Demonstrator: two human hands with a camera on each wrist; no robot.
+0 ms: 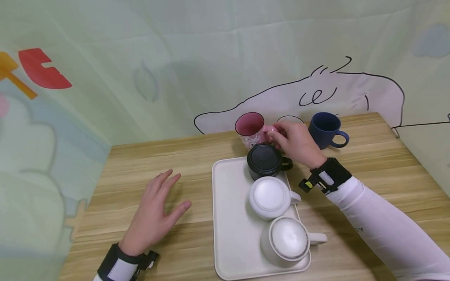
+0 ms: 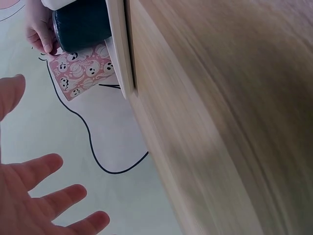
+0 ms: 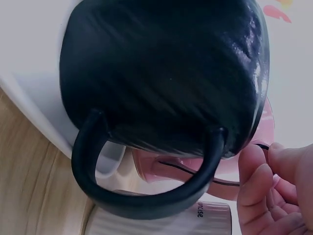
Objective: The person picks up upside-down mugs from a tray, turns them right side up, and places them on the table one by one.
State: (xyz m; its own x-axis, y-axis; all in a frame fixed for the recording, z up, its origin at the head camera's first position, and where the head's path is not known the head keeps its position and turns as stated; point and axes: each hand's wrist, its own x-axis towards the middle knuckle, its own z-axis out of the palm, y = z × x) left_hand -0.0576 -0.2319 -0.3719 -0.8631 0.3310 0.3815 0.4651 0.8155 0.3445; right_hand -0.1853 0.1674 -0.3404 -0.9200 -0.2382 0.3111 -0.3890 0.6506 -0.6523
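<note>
My right hand pinches the handle of a pink mug at the back of the table, just behind the tray. The mug stands mouth up, slightly tilted, and the left wrist view shows skulls and pumpkins printed on its side. In the right wrist view the thumb and forefinger meet at the handle, while a black mug hides much of the pink one. That black mug sits upside down at the tray's far end. Left of the tray, my left hand hovers over the wood with fingers spread, holding nothing.
The white tray also bears two upside-down white mugs, a middle one and a near one, handles pointing right. A navy mug stands at back right. Another white mug is partly hidden behind my right hand.
</note>
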